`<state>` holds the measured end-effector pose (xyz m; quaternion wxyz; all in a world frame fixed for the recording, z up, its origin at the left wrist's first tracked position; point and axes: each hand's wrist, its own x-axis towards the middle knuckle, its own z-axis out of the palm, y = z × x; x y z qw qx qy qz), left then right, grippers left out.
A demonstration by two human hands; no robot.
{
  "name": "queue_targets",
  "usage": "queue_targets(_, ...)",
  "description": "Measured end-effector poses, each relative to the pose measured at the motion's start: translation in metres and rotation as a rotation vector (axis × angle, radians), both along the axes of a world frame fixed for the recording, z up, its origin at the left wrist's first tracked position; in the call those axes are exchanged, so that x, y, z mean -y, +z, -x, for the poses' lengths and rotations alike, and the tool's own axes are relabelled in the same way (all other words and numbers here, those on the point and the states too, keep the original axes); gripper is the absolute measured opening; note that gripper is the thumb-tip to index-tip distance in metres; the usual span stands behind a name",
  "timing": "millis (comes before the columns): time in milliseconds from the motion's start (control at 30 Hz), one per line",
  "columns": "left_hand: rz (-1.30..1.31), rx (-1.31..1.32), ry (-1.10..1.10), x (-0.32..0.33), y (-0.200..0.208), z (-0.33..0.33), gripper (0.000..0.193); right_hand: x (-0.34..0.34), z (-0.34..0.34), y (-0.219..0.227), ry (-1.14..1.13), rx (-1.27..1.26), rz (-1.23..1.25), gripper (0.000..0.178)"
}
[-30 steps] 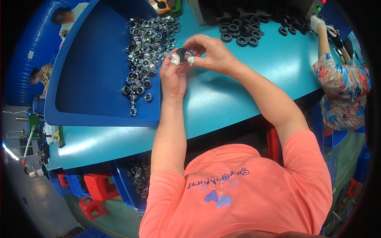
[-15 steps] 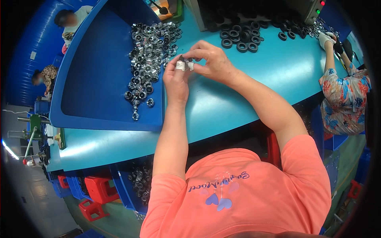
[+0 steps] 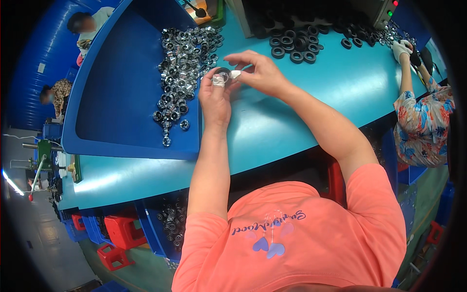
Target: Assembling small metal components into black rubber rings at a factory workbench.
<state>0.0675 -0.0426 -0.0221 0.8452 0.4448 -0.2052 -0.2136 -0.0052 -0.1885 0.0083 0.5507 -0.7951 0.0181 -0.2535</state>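
Observation:
My left hand (image 3: 215, 104) is closed around a small round wheel-like part (image 3: 224, 74), dark-rimmed with a clear, shiny middle. White tape wraps a finger of this hand. Just right of the part is my right hand (image 3: 262, 75), its fingers apart. Its white-wrapped thumb tip is at the part's edge, while the index finger is raised above it. Beside my left hand, many similar clear-and-black wheels (image 3: 182, 80) lie heaped along the right side of a blue tray (image 3: 114, 97) and onto the table.
Black rubber rings (image 3: 294, 44) are piled at the far side of the turquoise table (image 3: 311, 102), before a machine with lit buttons (image 3: 391, 9). A co-worker's gloved hand (image 3: 402, 50) is at the far right. Red stools (image 3: 124, 232) and blue crates stand below.
My right index finger has lifted off and opened away from the thumb. The round part, mostly covered by fingers before, now shows its face in my left hand.

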Motion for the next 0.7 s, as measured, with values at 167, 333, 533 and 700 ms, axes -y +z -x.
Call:
queue_targets(167, -0.027, 0.066, 0.035, 0.001, -0.004, 0.003, 0.027, -0.003, -0.004, -0.011, 0.057, -0.085, -0.057, 0.04)
queue_targets(333, -0.127, 0.093, 0.025, 0.003, -0.004, -0.001, 0.028, 0.0, -0.003, -0.007, 0.026, -0.113, -0.124, 0.036)
queue_targets(533, -0.088, 0.149, 0.004, 0.001, 0.003, 0.004, 0.031, 0.001, -0.001, -0.002, 0.084, -0.123, -0.335, 0.036)
queue_targets(700, -0.234, 0.291, 0.128, 0.0, 0.007, 0.009, 0.031, 0.0, 0.001, 0.0, 0.147, -0.085, -0.489, 0.037)
